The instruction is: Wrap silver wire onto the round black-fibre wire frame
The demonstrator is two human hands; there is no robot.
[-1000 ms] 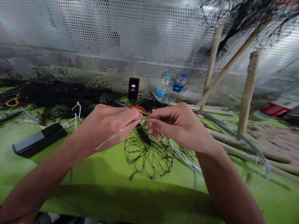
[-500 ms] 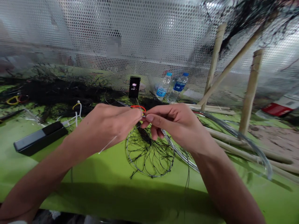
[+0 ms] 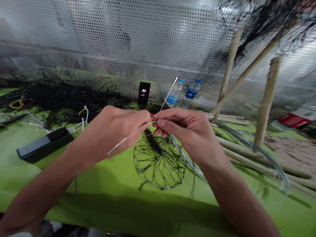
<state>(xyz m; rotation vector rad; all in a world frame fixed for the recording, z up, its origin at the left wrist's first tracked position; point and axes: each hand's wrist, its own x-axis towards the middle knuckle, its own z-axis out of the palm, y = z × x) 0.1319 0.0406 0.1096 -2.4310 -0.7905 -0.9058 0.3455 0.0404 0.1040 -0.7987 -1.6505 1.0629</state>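
The left hand (image 3: 118, 126) and right hand (image 3: 191, 128) pinch thin, shiny wire (image 3: 168, 96); at six o'clock, a round, stringy black net (image 3: 160, 153) lies on the green bench (image 3: 106, 191).

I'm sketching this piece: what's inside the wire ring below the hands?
Black strands spread inside the wire ring, meeting at a dark bundle; green tabletop shows between them. The right hand covers part of the ring's top; what lies behind is hidden.

Upper wire end (image 3: 168, 96) higher, now leaning right
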